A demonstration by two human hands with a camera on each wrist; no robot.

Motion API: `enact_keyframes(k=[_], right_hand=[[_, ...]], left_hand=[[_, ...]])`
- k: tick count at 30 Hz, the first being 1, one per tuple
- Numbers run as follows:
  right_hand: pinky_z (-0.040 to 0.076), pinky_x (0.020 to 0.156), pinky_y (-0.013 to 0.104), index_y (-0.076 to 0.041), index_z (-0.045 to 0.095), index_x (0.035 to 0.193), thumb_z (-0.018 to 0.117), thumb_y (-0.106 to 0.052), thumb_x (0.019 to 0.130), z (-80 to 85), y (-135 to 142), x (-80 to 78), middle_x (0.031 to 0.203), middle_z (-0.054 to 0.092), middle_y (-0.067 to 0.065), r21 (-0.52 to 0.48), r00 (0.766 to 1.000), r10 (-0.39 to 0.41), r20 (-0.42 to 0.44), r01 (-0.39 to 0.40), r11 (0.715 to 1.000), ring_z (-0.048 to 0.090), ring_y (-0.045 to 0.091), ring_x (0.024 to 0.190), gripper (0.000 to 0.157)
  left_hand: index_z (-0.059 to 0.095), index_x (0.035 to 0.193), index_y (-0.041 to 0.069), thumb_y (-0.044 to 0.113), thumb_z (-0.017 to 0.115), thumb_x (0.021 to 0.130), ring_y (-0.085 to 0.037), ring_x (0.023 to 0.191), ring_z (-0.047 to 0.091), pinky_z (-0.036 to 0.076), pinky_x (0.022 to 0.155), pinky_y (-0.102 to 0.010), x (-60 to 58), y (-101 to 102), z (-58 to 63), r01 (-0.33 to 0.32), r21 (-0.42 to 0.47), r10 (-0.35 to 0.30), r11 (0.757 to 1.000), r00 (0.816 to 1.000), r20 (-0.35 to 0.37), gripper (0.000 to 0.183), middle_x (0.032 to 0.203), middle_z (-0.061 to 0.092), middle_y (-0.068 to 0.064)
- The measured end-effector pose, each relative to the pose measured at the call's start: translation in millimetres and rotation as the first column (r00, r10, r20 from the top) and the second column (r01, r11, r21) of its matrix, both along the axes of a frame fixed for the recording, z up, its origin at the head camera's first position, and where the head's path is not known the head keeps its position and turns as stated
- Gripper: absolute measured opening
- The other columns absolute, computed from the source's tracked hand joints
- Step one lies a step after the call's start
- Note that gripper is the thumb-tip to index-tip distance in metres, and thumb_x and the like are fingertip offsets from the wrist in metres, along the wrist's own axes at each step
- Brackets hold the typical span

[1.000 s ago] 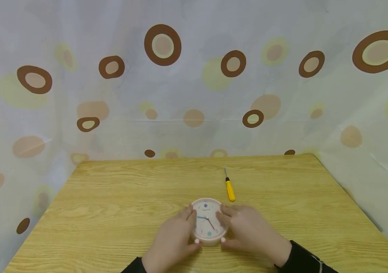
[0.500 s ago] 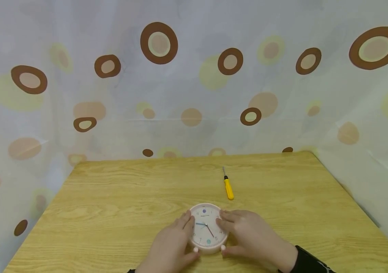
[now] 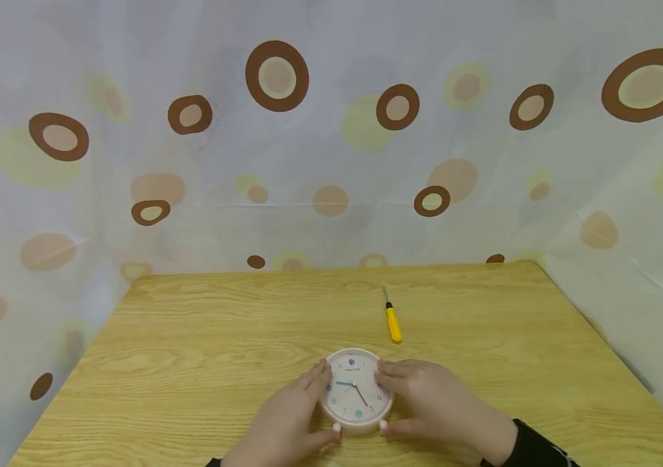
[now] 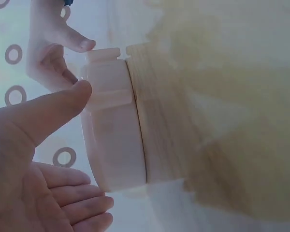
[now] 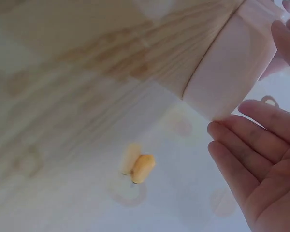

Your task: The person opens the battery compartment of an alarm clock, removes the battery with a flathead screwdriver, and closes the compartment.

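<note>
A round pale pink alarm clock (image 3: 357,392) lies face up on the wooden table, its two small feet towards me. My left hand (image 3: 292,412) rests along its left side, with the fingertips at the rim and the thumb by the left foot. On the opposite side, my right hand (image 3: 445,405) touches the rim with straight fingers, its thumb near the right foot. In the left wrist view the left hand's fingers (image 4: 82,203) lie straight against the clock's side wall (image 4: 113,140). Straight fingers (image 5: 251,140) of the right hand also show in the right wrist view.
Beyond the clock, a screwdriver (image 3: 393,324) with a yellow handle lies on the table (image 3: 220,337), its tip pointing away from me. A patterned cloth (image 3: 331,149) hangs behind the table and along both sides.
The clock and both hands have come slightly towards me since a second ago. Over the last half second they barely shift. The screwdriver stays where it was.
</note>
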State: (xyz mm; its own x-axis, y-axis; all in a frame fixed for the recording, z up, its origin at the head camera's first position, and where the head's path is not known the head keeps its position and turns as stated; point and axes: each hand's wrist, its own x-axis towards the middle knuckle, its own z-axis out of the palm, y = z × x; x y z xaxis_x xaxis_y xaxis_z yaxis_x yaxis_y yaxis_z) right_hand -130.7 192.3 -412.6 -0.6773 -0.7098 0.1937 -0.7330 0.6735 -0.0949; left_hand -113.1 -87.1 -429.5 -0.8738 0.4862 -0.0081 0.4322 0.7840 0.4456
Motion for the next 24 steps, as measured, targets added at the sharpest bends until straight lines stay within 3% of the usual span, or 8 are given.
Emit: enact_keyframes(k=[5,11,18,24], right_hand=[[0.058,0.102,0.049,-0.002,0.065,0.142,0.089,-0.053,0.082,-0.3,8.5,0.9,0.142,0.070,0.014,-0.068,0.987,-0.075,0.146,0.085,0.994,0.071,0.031,0.123,0.083],[0.055,0.105,0.053,0.001,0.063,0.144,0.094,-0.043,0.078,-1.4,14.5,-7.6,0.142,0.069,0.016,-0.068,0.941,-0.150,0.302,0.179,0.982,0.069,0.034,0.126,0.085],[0.057,0.103,0.050,-0.002,0.068,0.139,0.092,-0.050,0.080,-5.0,16.1,-18.5,0.131,0.076,0.008,-0.122,0.925,-0.111,0.363,0.165,0.979,0.073,0.028,0.120,0.080],[0.061,0.096,0.040,-0.002,0.068,0.139,0.090,-0.046,0.083,-8.5,15.6,-23.2,0.126,0.078,0.005,-0.191,0.871,-0.106,0.479,0.221,0.956,0.076,0.020,0.111,0.074]], left_hand=[[0.027,0.166,-0.002,0.052,0.092,0.079,-0.038,0.155,0.041,0.040,0.122,-0.055,-5.9,-6.3,-9.2,-0.030,0.080,0.028,0.996,0.999,0.024,0.121,0.171,0.034,-0.023],[0.032,0.162,-0.008,0.054,0.100,0.066,-0.046,0.155,0.037,0.039,0.121,-0.060,-20.0,-11.3,-13.1,-0.031,0.104,0.027,0.994,0.999,0.045,0.133,0.168,0.034,-0.030],[0.046,0.156,-0.002,0.050,0.103,0.061,-0.047,0.155,0.039,0.040,0.121,-0.060,-32.3,-9.5,-16.2,0.008,0.113,-0.017,0.994,0.997,0.077,0.122,0.166,0.037,-0.030],[0.054,0.152,0.005,0.043,0.102,0.066,-0.046,0.151,0.045,0.041,0.119,-0.062,-36.8,-10.8,-19.0,0.011,0.192,-0.033,0.981,0.993,0.111,0.106,0.163,0.044,-0.029]])
